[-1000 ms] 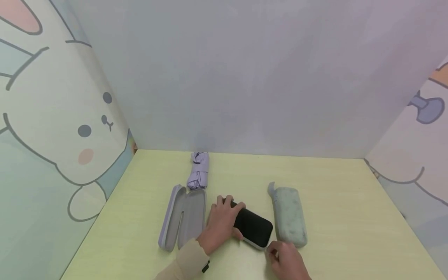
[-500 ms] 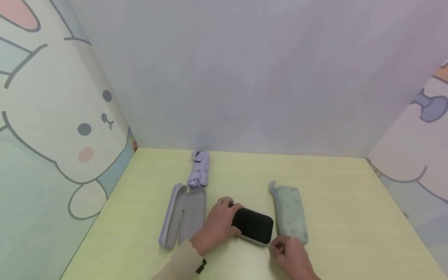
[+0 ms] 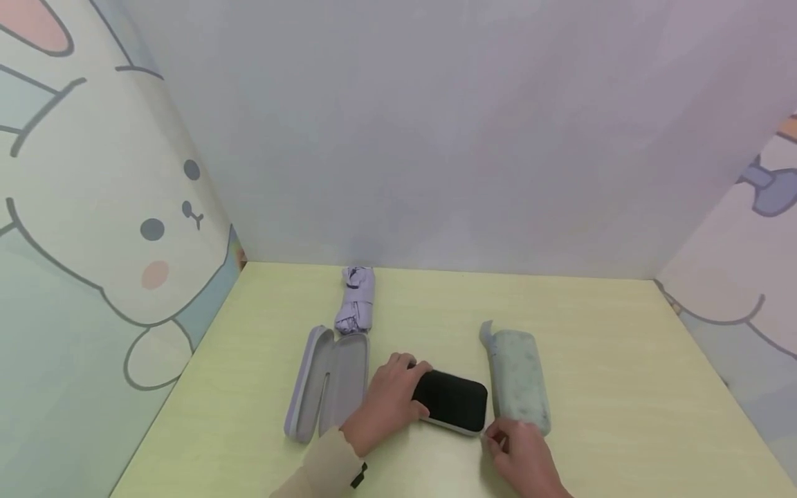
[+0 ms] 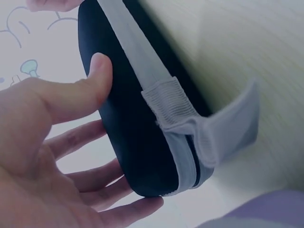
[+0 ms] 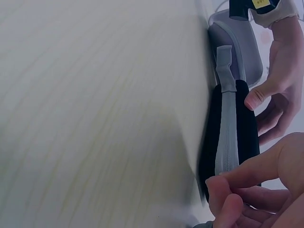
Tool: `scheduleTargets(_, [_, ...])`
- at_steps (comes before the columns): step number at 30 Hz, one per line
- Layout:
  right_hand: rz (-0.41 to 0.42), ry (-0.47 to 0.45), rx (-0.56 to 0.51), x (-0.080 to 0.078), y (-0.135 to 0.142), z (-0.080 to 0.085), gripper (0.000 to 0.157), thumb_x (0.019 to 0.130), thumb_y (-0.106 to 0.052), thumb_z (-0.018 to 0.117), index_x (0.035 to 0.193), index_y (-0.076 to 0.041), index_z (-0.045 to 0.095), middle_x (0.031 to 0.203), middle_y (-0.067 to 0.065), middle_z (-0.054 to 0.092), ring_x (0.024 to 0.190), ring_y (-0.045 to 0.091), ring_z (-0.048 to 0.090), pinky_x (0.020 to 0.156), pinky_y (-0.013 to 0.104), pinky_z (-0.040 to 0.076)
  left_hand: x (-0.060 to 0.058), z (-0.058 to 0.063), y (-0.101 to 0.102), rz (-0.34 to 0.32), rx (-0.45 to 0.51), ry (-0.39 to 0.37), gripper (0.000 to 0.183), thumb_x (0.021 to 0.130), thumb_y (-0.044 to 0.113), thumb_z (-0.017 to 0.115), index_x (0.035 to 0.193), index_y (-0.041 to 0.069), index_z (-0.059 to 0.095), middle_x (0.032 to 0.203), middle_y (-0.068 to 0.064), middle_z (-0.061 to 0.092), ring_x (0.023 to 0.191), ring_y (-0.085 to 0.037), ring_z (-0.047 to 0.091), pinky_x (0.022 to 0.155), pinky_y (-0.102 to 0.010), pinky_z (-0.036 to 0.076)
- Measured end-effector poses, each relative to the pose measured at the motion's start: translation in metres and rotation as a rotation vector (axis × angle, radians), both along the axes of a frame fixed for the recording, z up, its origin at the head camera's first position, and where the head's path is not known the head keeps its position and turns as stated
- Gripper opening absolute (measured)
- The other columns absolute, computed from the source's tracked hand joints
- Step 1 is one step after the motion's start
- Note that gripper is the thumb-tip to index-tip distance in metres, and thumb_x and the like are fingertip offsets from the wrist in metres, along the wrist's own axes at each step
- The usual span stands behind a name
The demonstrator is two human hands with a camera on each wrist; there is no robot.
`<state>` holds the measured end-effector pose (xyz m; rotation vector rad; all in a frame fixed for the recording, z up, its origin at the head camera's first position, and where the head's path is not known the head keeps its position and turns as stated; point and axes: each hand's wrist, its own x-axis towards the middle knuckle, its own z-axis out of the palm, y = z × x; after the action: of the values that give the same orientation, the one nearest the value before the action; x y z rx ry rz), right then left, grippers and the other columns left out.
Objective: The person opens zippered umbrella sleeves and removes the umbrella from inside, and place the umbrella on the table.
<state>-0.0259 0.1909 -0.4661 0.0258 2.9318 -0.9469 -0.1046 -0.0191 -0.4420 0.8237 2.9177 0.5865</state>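
Observation:
My left hand (image 3: 387, 400) grips the left end of a black zipped case (image 3: 454, 401), thumb on its near side and fingers over the top. In the left wrist view a grey zipper band (image 4: 137, 47) runs along the case, with a fabric tab (image 4: 232, 126) sticking out at one end. At the case's near right corner my right hand (image 3: 521, 453) pinches at the zipper with thumb and forefinger. The zipper pull is hidden by those fingertips (image 5: 219, 186) in the right wrist view. The case lies flat on the table.
Left of the case, a lavender hard case (image 3: 330, 387) lies open with a grey lining. Behind it is a folded lilac umbrella (image 3: 356, 301). A pale green soft pouch (image 3: 519, 377) lies just right of the black case. Walls border the pale yellow table (image 3: 623, 360).
The black case has turned slightly, its right end swinging away from me. My right hand has shifted a little right and away with that corner. My left hand keeps its grip.

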Motion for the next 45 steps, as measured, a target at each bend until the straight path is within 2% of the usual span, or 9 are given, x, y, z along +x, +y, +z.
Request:
scheduleTargets(8, [0.014,0.014,-0.015,0.003,-0.001,-0.002,0.015,0.067,0.0,0.063,0.065,-0.014,0.06,0.057,-0.012,0.051,0.048,-0.001,0.042,0.046,0.019,0.037,-0.005,0.001,0.002,-0.008,-0.008,0.007,0.057,0.059,0.034,0.079,0.109,0.019,0.057,0.094,0.0,0.052,0.085,-0.015,0.045,0.063,-0.027,0.039])
scheduleTargets(13, [0.012,-0.004,-0.011,0.003,-0.003,-0.001,0.013,0.067,-0.001,0.064,0.066,-0.013,0.061,0.058,-0.011,0.052,0.049,0.0,0.042,0.046,0.019,0.036,-0.005,0.002,0.001,0.002,-0.013,-0.001,0.058,0.057,0.036,0.08,0.108,0.019,0.058,0.093,0.0,0.053,0.084,-0.015,0.045,0.064,-0.028,0.04])
scheduleTargets(18, [0.014,0.037,-0.015,0.004,-0.006,-0.001,0.016,0.067,0.001,0.064,0.064,-0.014,0.06,0.057,-0.012,0.052,0.049,-0.002,0.042,0.046,0.019,0.036,-0.003,0.001,-0.001,0.02,-0.01,-0.008,0.058,0.057,0.039,0.079,0.108,0.02,0.058,0.094,-0.001,0.052,0.085,-0.016,0.045,0.063,-0.029,0.041])
scheduleTargets(23, [-0.019,0.041,0.004,0.004,-0.007,-0.001,0.015,0.066,-0.001,0.063,0.064,-0.015,0.06,0.058,-0.013,0.052,0.049,-0.001,0.041,0.047,0.019,0.036,-0.001,0.002,-0.002,0.024,-0.032,0.004,0.057,0.059,0.044,0.076,0.107,0.022,0.057,0.093,-0.001,0.052,0.084,-0.016,0.044,0.061,-0.028,0.039])
scheduleTargets(33, [-0.013,0.084,-0.018,0.004,-0.016,-0.002,0.018,0.066,0.002,0.064,0.063,-0.015,0.06,0.057,-0.012,0.053,0.048,-0.002,0.042,0.046,0.018,0.036,0.004,-0.002,-0.005,0.029,-0.065,0.054,0.059,0.06,0.051,0.072,0.109,0.023,0.056,0.086,0.001,0.049,0.074,-0.014,0.039,0.054,-0.024,0.032])
scheduleTargets(39, [-0.027,0.084,-0.007,0.004,-0.018,-0.005,0.017,0.066,0.001,0.063,0.063,-0.015,0.059,0.058,-0.012,0.053,0.049,-0.001,0.042,0.047,0.018,0.037,0.008,-0.004,-0.006,0.043,-0.075,0.088,0.06,0.06,0.054,0.07,0.11,0.024,0.055,0.087,0.001,0.05,0.075,-0.014,0.04,0.056,-0.025,0.034])
scheduleTargets(45, [-0.041,0.078,-0.01,0.003,-0.024,-0.004,0.015,0.066,0.0,0.065,0.064,-0.014,0.06,0.058,-0.011,0.054,0.048,0.0,0.042,0.046,0.019,0.036,0.01,-0.008,-0.007,0.068,-0.062,0.157,0.064,0.057,0.058,0.07,0.109,0.024,0.053,0.089,0.0,0.052,0.075,-0.016,0.043,0.056,-0.026,0.035])
